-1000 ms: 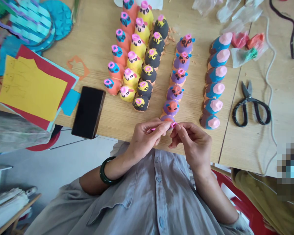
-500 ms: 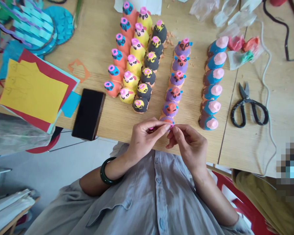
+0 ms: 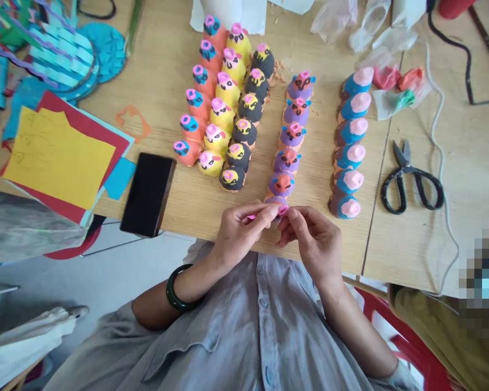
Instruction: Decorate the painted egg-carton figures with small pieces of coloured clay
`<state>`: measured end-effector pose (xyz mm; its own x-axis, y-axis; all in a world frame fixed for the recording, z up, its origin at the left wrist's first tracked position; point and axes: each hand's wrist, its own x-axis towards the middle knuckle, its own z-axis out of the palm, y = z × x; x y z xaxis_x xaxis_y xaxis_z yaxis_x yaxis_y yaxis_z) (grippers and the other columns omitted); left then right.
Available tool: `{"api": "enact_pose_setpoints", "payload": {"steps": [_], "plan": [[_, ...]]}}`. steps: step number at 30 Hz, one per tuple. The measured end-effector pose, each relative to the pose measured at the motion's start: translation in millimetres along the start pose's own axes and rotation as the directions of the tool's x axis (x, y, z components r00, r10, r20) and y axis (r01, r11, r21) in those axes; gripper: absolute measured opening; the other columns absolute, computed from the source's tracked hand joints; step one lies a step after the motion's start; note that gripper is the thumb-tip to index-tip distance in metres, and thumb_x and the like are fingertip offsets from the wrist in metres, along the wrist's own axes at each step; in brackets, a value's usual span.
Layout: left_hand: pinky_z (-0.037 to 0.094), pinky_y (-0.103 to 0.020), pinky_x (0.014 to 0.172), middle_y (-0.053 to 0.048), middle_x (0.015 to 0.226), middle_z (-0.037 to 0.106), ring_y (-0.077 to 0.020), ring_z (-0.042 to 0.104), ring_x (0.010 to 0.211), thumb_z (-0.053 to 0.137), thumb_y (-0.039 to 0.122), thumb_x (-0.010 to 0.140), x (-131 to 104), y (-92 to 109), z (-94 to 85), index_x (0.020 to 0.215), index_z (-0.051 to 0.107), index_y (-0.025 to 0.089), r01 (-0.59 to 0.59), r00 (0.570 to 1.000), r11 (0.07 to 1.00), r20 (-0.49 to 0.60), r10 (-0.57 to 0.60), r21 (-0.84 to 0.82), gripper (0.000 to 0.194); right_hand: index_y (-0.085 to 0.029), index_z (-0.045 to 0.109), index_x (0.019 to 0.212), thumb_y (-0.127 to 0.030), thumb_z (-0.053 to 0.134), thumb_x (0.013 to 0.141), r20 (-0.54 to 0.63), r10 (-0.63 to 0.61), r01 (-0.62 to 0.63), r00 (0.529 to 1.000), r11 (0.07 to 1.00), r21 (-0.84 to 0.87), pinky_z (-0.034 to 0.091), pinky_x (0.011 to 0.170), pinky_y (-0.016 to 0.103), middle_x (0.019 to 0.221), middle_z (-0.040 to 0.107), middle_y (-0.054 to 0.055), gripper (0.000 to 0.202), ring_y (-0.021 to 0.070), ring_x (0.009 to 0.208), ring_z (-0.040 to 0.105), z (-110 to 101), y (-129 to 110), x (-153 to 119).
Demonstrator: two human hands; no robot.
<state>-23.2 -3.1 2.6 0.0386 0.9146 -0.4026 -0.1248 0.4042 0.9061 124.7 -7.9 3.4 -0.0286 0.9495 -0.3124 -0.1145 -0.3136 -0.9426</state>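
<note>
Above the near end of the row of purple clay figures (image 3: 295,112), my left hand (image 3: 244,231) and my right hand (image 3: 315,239) meet at their fingertips. Between them is a small pink clay ring (image 3: 283,210), pinched by both. A further bit of pink clay (image 3: 251,216) peeks out under my left fingers. The nearest purple figure is partly covered by my hands; those behind it have orange faces, blue ears and, on several, pink rings on top.
Rows of orange figures (image 3: 194,100), yellow figures (image 3: 222,112) and black figures (image 3: 250,107) stand to the left. Blue-and-pink figures (image 3: 348,156) and black-handled scissors (image 3: 409,182) lie right. A phone (image 3: 148,194) and paper sheets (image 3: 65,157) are at left; a grey cable (image 3: 440,141) runs down the right.
The pink ring now shows more plainly between my fingertips. My hands have hardly moved, while the view has shifted slightly and a white object has come in at the top.
</note>
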Motion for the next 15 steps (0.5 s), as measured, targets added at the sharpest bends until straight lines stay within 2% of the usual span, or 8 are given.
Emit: {"api": "enact_pose_setpoints", "payload": {"steps": [2,6,15], "plan": [[0.026,-0.020,0.041,0.002,0.068,0.055,-0.0036,0.037,0.048,0.073,0.043,0.088,0.1,-1.0,0.2,0.095,0.083,0.019,0.005,1.000,1.000,0.004,-0.005,-0.011,0.027,-0.018,0.071,0.082,-0.046,0.070,0.091,-0.005,0.000,0.000,1.000,1.000,0.005,0.057,0.045,0.023,0.066,0.066,-0.001,0.029,0.0099,0.048,0.062,0.5,0.6,0.4],[0.033,-0.021,0.044,0.000,0.070,0.061,-0.0054,0.043,0.052,0.071,0.038,0.090,0.6,-1.0,0.8,0.093,0.083,0.018,-0.143,0.990,0.986,-0.003,0.144,0.083,0.024,-0.018,0.070,0.081,-0.042,0.075,0.088,-0.019,-0.004,0.005,1.000,0.999,0.039,0.056,0.044,0.022,0.062,0.066,-0.002,0.025,0.0102,0.046,0.062,1.8,1.4,1.6],[0.043,-0.023,0.058,-0.002,0.075,0.069,-0.0102,0.057,0.065,0.070,0.031,0.091,1.2,-1.2,-0.1,0.092,0.081,0.016,-0.311,0.946,0.900,0.003,0.325,0.305,0.018,-0.018,0.069,0.082,-0.040,0.074,0.090,-0.022,-0.020,0.020,1.000,0.999,0.026,0.056,0.045,0.022,0.065,0.067,-0.002,0.023,0.0100,0.047,0.063,1.3,-0.1,-1.1]]}}
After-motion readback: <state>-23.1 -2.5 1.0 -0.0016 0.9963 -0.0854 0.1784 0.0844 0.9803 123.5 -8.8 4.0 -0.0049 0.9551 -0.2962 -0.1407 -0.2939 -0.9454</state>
